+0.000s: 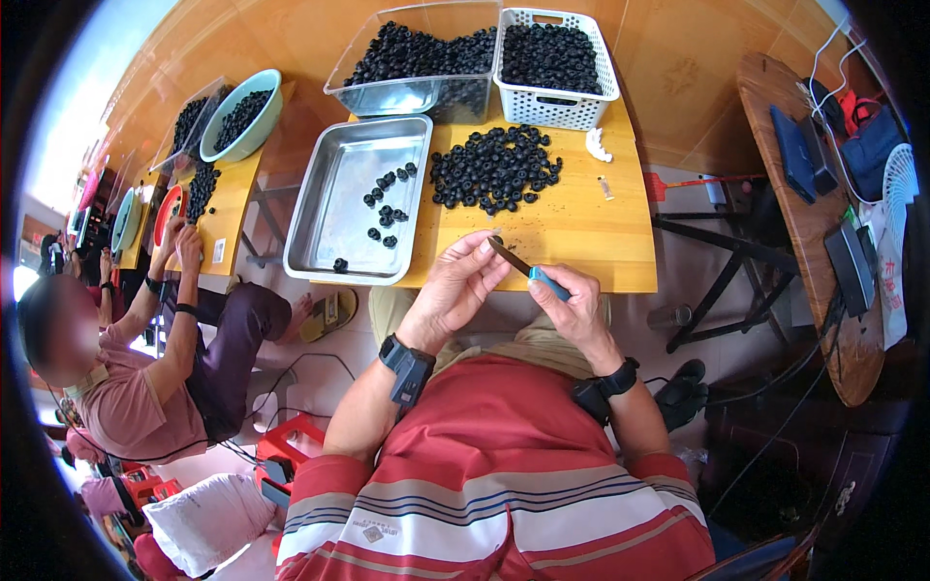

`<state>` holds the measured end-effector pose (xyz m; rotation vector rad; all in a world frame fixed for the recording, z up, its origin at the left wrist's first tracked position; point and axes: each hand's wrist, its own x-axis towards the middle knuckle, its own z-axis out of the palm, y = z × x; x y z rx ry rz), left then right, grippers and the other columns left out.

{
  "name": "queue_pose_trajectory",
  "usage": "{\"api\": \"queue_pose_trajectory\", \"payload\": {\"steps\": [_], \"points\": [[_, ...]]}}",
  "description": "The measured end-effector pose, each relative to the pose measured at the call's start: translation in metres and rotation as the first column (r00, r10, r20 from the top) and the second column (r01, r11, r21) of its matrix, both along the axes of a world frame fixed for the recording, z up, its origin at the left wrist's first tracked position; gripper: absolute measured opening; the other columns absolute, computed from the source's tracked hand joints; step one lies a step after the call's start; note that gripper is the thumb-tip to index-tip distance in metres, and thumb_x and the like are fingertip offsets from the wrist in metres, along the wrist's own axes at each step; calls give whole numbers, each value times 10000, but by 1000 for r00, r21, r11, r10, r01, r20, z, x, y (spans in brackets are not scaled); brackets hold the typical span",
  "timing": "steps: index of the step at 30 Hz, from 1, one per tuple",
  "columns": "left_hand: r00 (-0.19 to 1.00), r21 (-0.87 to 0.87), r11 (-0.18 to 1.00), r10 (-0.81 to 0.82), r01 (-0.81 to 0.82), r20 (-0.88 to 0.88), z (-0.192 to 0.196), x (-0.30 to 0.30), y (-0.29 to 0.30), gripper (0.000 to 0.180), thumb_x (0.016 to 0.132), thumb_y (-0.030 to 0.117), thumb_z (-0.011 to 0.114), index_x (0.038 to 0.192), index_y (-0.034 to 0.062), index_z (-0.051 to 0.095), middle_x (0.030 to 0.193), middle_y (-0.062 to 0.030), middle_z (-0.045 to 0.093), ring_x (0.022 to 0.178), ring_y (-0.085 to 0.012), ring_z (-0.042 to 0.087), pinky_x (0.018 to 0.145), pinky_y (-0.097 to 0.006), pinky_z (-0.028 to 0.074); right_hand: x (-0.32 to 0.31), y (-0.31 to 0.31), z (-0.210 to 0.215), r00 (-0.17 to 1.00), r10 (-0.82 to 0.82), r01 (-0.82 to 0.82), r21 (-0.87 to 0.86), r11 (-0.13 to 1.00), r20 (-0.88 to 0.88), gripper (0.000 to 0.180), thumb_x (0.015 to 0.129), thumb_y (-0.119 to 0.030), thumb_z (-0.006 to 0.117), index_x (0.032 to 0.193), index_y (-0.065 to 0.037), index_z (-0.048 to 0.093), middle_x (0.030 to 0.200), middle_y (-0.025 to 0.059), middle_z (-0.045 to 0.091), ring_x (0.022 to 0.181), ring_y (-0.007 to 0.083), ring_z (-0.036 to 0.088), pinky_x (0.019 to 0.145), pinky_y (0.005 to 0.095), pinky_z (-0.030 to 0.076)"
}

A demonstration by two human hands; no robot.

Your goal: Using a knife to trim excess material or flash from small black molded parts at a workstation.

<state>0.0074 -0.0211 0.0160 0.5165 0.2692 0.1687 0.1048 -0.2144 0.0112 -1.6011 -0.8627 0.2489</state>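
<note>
My right hand [570,298] is closed round the blue handle of a small knife [513,259] with a dark blade. The blade points up and left toward my left hand [461,281], which pinches a small black ring-like part [498,240] between thumb and fingers. The blade's tip meets that part or lies right against it; I cannot tell which. Both hands are at the near edge of the wooden table [581,242]. Beyond them lies a loose pile of small black ring-like parts [492,169].
Left of the pile, a metal tray [329,203] holds several black parts. A clear bin [412,97] and a white perforated basket [554,108], both full of them, stand behind. A co-worker [145,368] sits at the left, near a green basin [262,136]. A wooden board [814,223] stands right.
</note>
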Motion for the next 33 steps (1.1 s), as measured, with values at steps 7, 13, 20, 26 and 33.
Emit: {"api": "queue_pose_trajectory", "payload": {"steps": [7, 13, 20, 26, 33], "points": [[998, -50, 998, -19, 22, 55, -5, -4, -3, 224, 1011, 76, 612, 1229, 37, 640, 1074, -70, 708, 969, -176, 706, 913, -328, 617, -1, 0, 3, 996, -25, 24, 12, 1000, 90, 309, 947, -261, 729, 1037, 34, 732, 743, 115, 647, 663, 173, 611, 607, 311, 468], [989, 19, 998, -58, 56, 134, 16, -14, -15, 181, 999, 87, 633, 1170, 38, 668, 1008, -71, 676, 921, -168, 670, 883, -332, 617, 14, -4, -4, 991, -122, 124, 20, 992, -54, 318, 972, -254, 712, 1054, 53, 726, 745, 59, 633, 670, 125, 574, 609, 277, 457], [988, 92, 996, -26, 12, 152, 32, -24, -4, 192, 983, 56, 653, 1169, 18, 682, 1016, -86, 710, 921, -163, 703, 857, -339, 635, 15, 1, 13, 985, -157, 155, -35, 987, -70, 405, 1002, -328, 680, 1092, 65, 714, 758, 9, 614, 691, 65, 514, 595, 248, 416], [959, 670, 726, 274, -153, -78, 36, -57, 25, 186, 956, 36, 699, 1139, 7, 705, 968, -67, 730, 861, -128, 701, 798, -268, 595, 20, 0, -3, 985, -165, 162, -52, 985, -56, 402, 1002, -336, 678, 1070, 59, 713, 729, -9, 585, 667, 61, 485, 576, 253, 398], [798, 972, -223, 597, 67, 82, 43, -77, 70, 176, 874, 18, 737, 1049, 18, 726, 975, -104, 707, 831, -198, 698, 743, -293, 554, 25, 1, -9, 981, -190, 186, -86, 979, -35, 383, 999, -325, 680, 1027, 56, 710, 691, -15, 549, 649, 55, 458, 561, 256, 386]]}}
